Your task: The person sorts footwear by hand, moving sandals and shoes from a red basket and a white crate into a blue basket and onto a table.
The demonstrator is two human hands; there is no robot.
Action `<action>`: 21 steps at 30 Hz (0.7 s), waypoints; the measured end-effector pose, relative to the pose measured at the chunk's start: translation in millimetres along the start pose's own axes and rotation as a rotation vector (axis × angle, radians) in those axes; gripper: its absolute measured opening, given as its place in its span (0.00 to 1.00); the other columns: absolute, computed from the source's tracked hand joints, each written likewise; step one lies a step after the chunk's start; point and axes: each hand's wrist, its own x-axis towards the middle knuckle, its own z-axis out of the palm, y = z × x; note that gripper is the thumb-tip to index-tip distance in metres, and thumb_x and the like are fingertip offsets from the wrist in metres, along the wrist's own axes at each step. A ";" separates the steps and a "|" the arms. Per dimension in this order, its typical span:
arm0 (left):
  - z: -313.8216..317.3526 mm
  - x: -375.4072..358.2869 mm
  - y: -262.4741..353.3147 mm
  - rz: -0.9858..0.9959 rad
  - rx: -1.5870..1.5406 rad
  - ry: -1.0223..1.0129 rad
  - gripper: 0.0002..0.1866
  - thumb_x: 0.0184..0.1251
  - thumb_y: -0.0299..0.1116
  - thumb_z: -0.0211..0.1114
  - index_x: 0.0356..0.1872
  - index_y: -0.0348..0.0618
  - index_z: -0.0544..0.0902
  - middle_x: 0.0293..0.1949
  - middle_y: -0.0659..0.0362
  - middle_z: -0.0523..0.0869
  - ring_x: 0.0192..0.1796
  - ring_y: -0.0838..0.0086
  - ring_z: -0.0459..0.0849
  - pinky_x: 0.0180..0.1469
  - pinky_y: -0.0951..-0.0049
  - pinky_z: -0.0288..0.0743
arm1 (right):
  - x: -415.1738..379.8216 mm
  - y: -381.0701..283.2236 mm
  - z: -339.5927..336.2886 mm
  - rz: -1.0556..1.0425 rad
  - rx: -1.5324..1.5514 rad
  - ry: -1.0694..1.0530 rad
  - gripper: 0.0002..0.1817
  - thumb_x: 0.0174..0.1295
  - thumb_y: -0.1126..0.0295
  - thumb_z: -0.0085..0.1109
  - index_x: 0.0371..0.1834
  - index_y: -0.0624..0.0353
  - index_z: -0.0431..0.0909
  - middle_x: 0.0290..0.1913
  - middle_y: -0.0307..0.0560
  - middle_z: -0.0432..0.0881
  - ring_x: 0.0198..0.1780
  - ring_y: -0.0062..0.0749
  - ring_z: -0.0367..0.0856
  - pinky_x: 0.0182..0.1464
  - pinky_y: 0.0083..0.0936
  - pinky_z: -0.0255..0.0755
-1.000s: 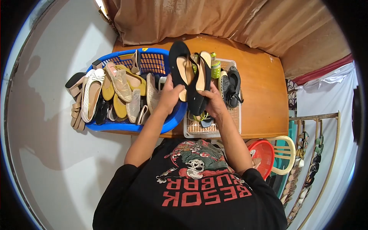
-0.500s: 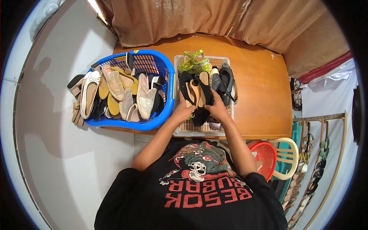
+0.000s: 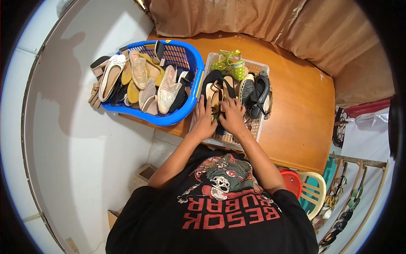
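Both hands are over a pair of black shoes with tan insoles (image 3: 211,89) in a white plastic basket (image 3: 264,70). My left hand (image 3: 204,122) lies along the left shoe with its fingers stretched out. On the right one, my right hand (image 3: 232,115) rests with its fingers apart and bent downward, covering the shoe's near end. Green polka-dot sandals (image 3: 237,70) are at the basket's far end. Right of the pair are a grey-black textured shoe (image 3: 247,89) and a black strapped shoe (image 3: 259,98).
A blue laundry basket (image 3: 197,84) heaped with flats and heeled shoes stands on the left of the wooden table (image 3: 300,114). At lower right are a red basin (image 3: 291,182), a cream plastic chair (image 3: 315,192) and a rack of footwear (image 3: 349,203). Brown curtains (image 3: 237,19) hang behind.
The black pair, held up between both hands before, now sits lower in the white basket. Both hands have loosened and lie over the shoes. The camera view has shifted and turned.
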 end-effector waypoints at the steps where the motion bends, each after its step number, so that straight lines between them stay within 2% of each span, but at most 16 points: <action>1: 1.5 -6.1 -3.6 -0.020 0.030 -0.073 0.48 0.63 0.30 0.66 0.80 0.30 0.49 0.80 0.31 0.45 0.82 0.32 0.41 0.81 0.39 0.40 | -3.9 2.5 0.6 -0.028 -0.003 -0.040 0.29 0.54 0.71 0.64 0.64 0.50 0.77 0.73 0.53 0.68 0.77 0.60 0.58 0.74 0.60 0.49; 2: 1.6 -11.6 -6.9 -0.041 0.058 -0.143 0.45 0.64 0.30 0.66 0.80 0.35 0.53 0.80 0.33 0.46 0.82 0.33 0.42 0.81 0.38 0.41 | -6.8 4.7 0.4 -0.060 -0.008 -0.079 0.27 0.54 0.70 0.64 0.61 0.50 0.79 0.72 0.52 0.70 0.77 0.60 0.58 0.74 0.59 0.49; 3: -3.5 -17.0 -7.3 -0.054 0.058 -0.129 0.45 0.64 0.30 0.66 0.80 0.35 0.53 0.80 0.33 0.46 0.82 0.33 0.42 0.81 0.38 0.41 | -10.2 3.4 -2.7 -0.091 0.037 -0.023 0.23 0.55 0.71 0.64 0.57 0.52 0.81 0.69 0.51 0.73 0.76 0.56 0.61 0.74 0.57 0.50; 5: -14.6 -31.6 -8.4 0.012 0.073 -0.182 0.41 0.66 0.30 0.65 0.80 0.44 0.59 0.81 0.39 0.49 0.82 0.39 0.49 0.80 0.43 0.50 | -17.8 4.1 -12.8 -0.127 0.128 -0.006 0.22 0.55 0.72 0.64 0.56 0.53 0.81 0.68 0.51 0.74 0.74 0.55 0.63 0.73 0.54 0.52; 6: -19.5 -39.6 -7.2 -0.004 0.072 -0.170 0.41 0.66 0.30 0.65 0.80 0.44 0.59 0.81 0.39 0.49 0.82 0.39 0.49 0.80 0.43 0.50 | -21.8 3.2 -19.8 -0.143 0.220 0.018 0.21 0.56 0.73 0.64 0.55 0.55 0.81 0.66 0.50 0.75 0.73 0.54 0.64 0.73 0.51 0.53; 7: -24.2 -48.2 -5.5 -0.006 -0.085 -0.128 0.37 0.67 0.28 0.64 0.78 0.43 0.63 0.79 0.40 0.55 0.81 0.43 0.55 0.79 0.49 0.54 | -27.0 3.3 -24.5 -0.197 0.178 0.098 0.18 0.56 0.75 0.62 0.52 0.56 0.81 0.62 0.50 0.78 0.68 0.50 0.70 0.70 0.45 0.59; 8: -27.2 -57.2 -5.2 -0.006 -0.241 -0.087 0.34 0.68 0.27 0.63 0.76 0.43 0.66 0.78 0.41 0.60 0.80 0.46 0.61 0.78 0.56 0.58 | -33.4 9.4 -23.8 -0.207 0.183 0.086 0.18 0.56 0.75 0.62 0.52 0.56 0.81 0.62 0.50 0.78 0.68 0.50 0.70 0.70 0.45 0.59; 9: -29.3 -66.3 -6.7 -0.018 -0.240 -0.078 0.34 0.68 0.27 0.63 0.76 0.43 0.66 0.78 0.41 0.60 0.80 0.46 0.61 0.78 0.56 0.58 | -39.1 17.9 -21.7 -0.190 0.283 0.022 0.17 0.56 0.76 0.61 0.51 0.57 0.81 0.60 0.51 0.79 0.66 0.50 0.72 0.69 0.43 0.61; 10: -31.6 -75.5 -8.6 -0.007 -0.276 -0.069 0.30 0.69 0.26 0.62 0.73 0.42 0.70 0.75 0.42 0.66 0.76 0.48 0.66 0.76 0.58 0.62 | -42.5 19.3 -21.7 -0.171 0.382 -0.042 0.16 0.56 0.77 0.60 0.49 0.58 0.81 0.58 0.51 0.80 0.63 0.50 0.74 0.67 0.41 0.64; 11: -32.8 -84.9 -8.8 0.004 -0.311 -0.062 0.27 0.70 0.24 0.60 0.71 0.42 0.73 0.71 0.43 0.72 0.73 0.50 0.72 0.74 0.60 0.65 | -46.4 18.9 -21.1 -0.211 0.384 0.006 0.14 0.55 0.79 0.60 0.45 0.59 0.82 0.52 0.50 0.83 0.58 0.48 0.78 0.63 0.39 0.67; 12: -33.7 -93.5 -6.9 -0.004 -0.308 -0.058 0.27 0.70 0.24 0.60 0.71 0.42 0.73 0.71 0.43 0.72 0.73 0.50 0.72 0.74 0.60 0.65 | -49.9 17.7 -20.2 -0.216 0.390 0.000 0.14 0.55 0.79 0.60 0.45 0.59 0.82 0.52 0.50 0.83 0.58 0.48 0.78 0.63 0.39 0.67; 14: -40.1 -106.1 -0.5 -0.032 -0.306 -0.046 0.22 0.71 0.24 0.59 0.66 0.40 0.78 0.63 0.45 0.81 0.68 0.53 0.78 0.71 0.60 0.69 | -54.2 15.3 -18.4 -0.233 0.417 -0.048 0.13 0.53 0.80 0.61 0.44 0.60 0.82 0.48 0.49 0.84 0.55 0.48 0.79 0.61 0.40 0.67; 15: -48.0 -107.7 9.5 -0.040 -0.376 -0.008 0.18 0.70 0.23 0.60 0.60 0.38 0.83 0.59 0.45 0.84 0.65 0.55 0.81 0.68 0.61 0.72 | -54.2 5.9 -21.7 -0.238 0.435 -0.044 0.12 0.52 0.81 0.60 0.41 0.60 0.82 0.44 0.49 0.84 0.52 0.47 0.80 0.59 0.39 0.68; 16: -53.1 -108.8 9.3 -0.046 -0.376 -0.006 0.18 0.70 0.23 0.60 0.60 0.38 0.83 0.59 0.45 0.84 0.65 0.55 0.81 0.68 0.61 0.72 | -51.6 0.0 -22.2 -0.239 0.436 -0.050 0.12 0.52 0.81 0.60 0.41 0.60 0.82 0.44 0.49 0.84 0.52 0.47 0.80 0.59 0.39 0.68; 19: -68.6 -111.5 1.3 -0.024 -0.350 0.076 0.16 0.66 0.20 0.60 0.54 0.40 0.85 0.59 0.48 0.84 0.61 0.53 0.83 0.63 0.59 0.76 | -41.1 -18.6 -21.2 -0.353 0.485 -0.081 0.10 0.54 0.83 0.58 0.39 0.64 0.82 0.41 0.51 0.84 0.46 0.46 0.82 0.53 0.37 0.73; 21: -85.9 -97.1 -11.7 0.083 -0.276 0.337 0.15 0.64 0.19 0.60 0.49 0.39 0.86 0.56 0.50 0.85 0.59 0.55 0.83 0.61 0.58 0.75 | -30.2 -31.7 -17.5 -0.368 0.537 -0.105 0.10 0.54 0.84 0.58 0.39 0.65 0.82 0.41 0.52 0.84 0.46 0.47 0.82 0.52 0.37 0.74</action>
